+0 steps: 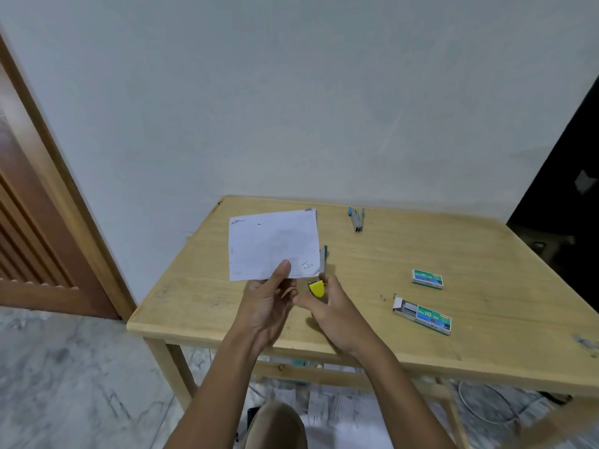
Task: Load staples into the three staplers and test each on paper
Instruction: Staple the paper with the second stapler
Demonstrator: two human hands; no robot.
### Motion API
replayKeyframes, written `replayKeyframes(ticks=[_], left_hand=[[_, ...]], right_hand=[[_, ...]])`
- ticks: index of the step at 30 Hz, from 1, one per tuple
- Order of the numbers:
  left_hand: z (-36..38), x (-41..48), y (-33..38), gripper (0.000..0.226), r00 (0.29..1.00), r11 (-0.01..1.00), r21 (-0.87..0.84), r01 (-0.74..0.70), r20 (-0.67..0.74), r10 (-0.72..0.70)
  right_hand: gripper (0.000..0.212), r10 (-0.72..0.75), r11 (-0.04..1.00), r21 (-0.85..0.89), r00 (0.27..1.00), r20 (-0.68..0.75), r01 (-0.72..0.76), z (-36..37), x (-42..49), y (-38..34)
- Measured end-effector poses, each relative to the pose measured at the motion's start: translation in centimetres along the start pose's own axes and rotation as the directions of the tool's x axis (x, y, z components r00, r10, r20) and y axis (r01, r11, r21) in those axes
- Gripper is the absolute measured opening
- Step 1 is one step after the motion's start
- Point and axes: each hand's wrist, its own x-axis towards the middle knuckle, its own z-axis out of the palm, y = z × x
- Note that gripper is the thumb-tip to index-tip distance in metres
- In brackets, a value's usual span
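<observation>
Yellow stapler (316,288) mostly hidden, paper (272,244) perhaps stapled

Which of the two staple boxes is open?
The nearer staple box, the lower one in the head view: its inner tray is slid out to the left, with staples showing. The farther staple box is fully closed.

Light wooden table (421,241) stands against plain pale wall (291,92). Left of table: brown slatted door (29,241), lighter frame. Under table: grey marbled floor (64,367), white cable loop (466,401). Right of table: dark opening (567,176). Light soft, even.
</observation>
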Motion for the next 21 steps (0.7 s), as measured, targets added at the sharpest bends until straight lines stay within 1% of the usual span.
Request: replayKeyframes(ticks=[1, 3, 6, 7, 9, 10, 12, 15, 18, 21], left_hand=[[-0.1, 0.0, -0.1, 0.05, 1.0, 1.0, 0.014, -0.016, 0.019, 0.016], [-0.2, 0.0, -0.2, 0.041, 0.998, 0.999, 0.036, -0.027, 0.05, 0.025], [-0.3, -0.1, -0.4, 0.043, 0.999, 0.998, 0.059, -0.001, 0.042, -0.002], [-0.4, -0.1, -0.4, 0.04, 0.999, 0.998, 0.069, 0.004, 0.031, -0.006], [-0.4, -0.1, -0.4, 0.023, 1.0, 0.995, 0.096, 0.015, 0.008, -0.016], [-0.4, -0.1, -0.5, 0.022, 1.0, 0.994, 0.104, 0.019, -0.007, -0.018], [-0.4, 0.0, -0.5, 0.022, 1.0, 0.992, 0.122, 0.012, -0.016, -0.011], [-0.2, -0.1, -0.3, 0.02, 1.0, 0.99, 0.138, 0.006, -0.016, -0.003], [-0.2, -0.2, -0.3, 0.015, 1.0, 0.99, 0.143, -0.008, -0.01, 0.01], [-0.3, -0.1, -0.4, 0.022, 1.0, 0.984, 0.177, 0.004, -0.002, -0.003]], right_hand=[[0.041, -0.01, 1.0, -0.008, 1.0, 0.001, 0.01, 0.2, 0.1, 0.0], [0.04, -0.034, 0.999, 0.029, 0.999, 0.021, 0.033, 0.6, 0.3, -0.3], [0.037, -0.054, 0.996, 0.074, 0.998, 0.036, 0.051, 0.8, 0.4, -0.4], [0.037, -0.054, 0.995, 0.081, 0.998, 0.025, 0.052, 0.7, 0.5, -0.3], [0.032, -0.034, 0.994, 0.1, 0.999, 0.005, 0.033, 0.6, 0.6, -0.3], [0.031, -0.018, 0.993, 0.115, 1.0, 0.007, 0.017, 0.5, 0.6, -0.4], [0.037, -0.003, 0.992, 0.123, 1.0, 0.028, 0.0, 0.2, 0.5, -0.6], [0.031, -0.024, 0.995, 0.103, 0.996, 0.091, 0.014, -0.3, 0.7, -0.6], [0.034, -0.026, 0.992, 0.123, 0.993, 0.115, 0.012, -0.7, 0.9, -0.5], [0.012, -0.063, 0.988, 0.143, 0.994, 0.093, 0.05, -0.5, 0.8, -0.7]])
